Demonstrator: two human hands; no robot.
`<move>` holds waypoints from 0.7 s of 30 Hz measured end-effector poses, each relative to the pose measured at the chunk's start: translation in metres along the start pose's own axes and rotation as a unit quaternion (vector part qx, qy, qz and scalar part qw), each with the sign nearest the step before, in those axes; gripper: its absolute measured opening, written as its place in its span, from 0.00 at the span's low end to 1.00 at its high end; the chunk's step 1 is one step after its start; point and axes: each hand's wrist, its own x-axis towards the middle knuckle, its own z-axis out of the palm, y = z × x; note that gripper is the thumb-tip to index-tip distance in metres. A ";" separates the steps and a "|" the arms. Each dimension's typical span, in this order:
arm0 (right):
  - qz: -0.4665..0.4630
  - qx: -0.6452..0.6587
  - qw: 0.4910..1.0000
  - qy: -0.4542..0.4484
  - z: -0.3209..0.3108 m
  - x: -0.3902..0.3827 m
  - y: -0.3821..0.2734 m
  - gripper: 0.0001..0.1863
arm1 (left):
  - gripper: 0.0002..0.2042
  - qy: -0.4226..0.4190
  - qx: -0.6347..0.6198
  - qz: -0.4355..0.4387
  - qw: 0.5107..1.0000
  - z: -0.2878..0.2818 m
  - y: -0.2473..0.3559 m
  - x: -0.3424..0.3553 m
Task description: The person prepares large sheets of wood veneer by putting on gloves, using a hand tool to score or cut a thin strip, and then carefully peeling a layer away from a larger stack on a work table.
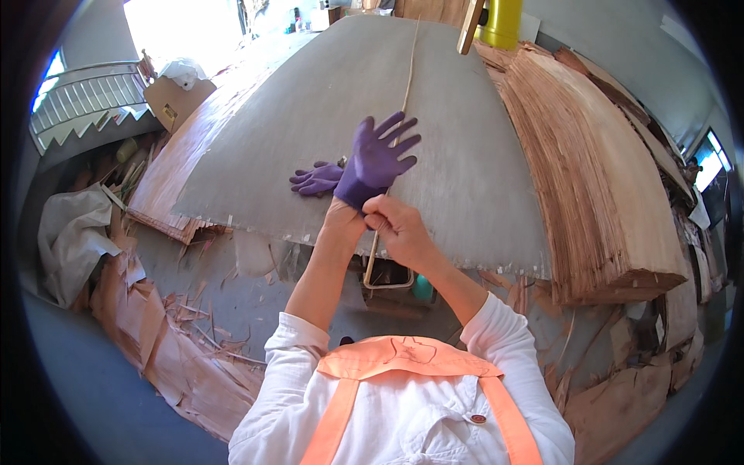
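My left hand (372, 159) is inside a purple work glove, its fingers spread above the grey board. Bare, my right hand (397, 225) pinches the cuff of that glove at the left wrist. Beside the gloved hand, a second purple glove (316, 180) lies flat on the grey board (310, 101). A thin pale strip (411, 74) runs along the board's length, partly hidden behind my hands.
Stacked wood veneer sheets (597, 186) rise along the board's right side. More sheets (167, 182) edge its left. Veneer scraps (182, 341) litter the floor. Below the board's near edge sits a container (389, 285). A yellow cylinder (502, 23) stands at the far right.
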 end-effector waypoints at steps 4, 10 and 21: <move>0.043 0.016 0.998 -0.035 0.008 0.000 -0.002 0.04 | 0.15 0.075 0.423 0.244 0.870 -0.019 0.005 0.001; 0.070 0.023 0.996 -0.040 0.017 0.001 0.007 0.04 | 0.23 0.095 0.361 0.329 0.867 -0.022 0.016 0.006; 0.122 0.125 0.980 -0.092 0.021 0.007 0.006 0.03 | 0.19 -0.091 0.094 0.402 0.906 0.034 0.040 -0.007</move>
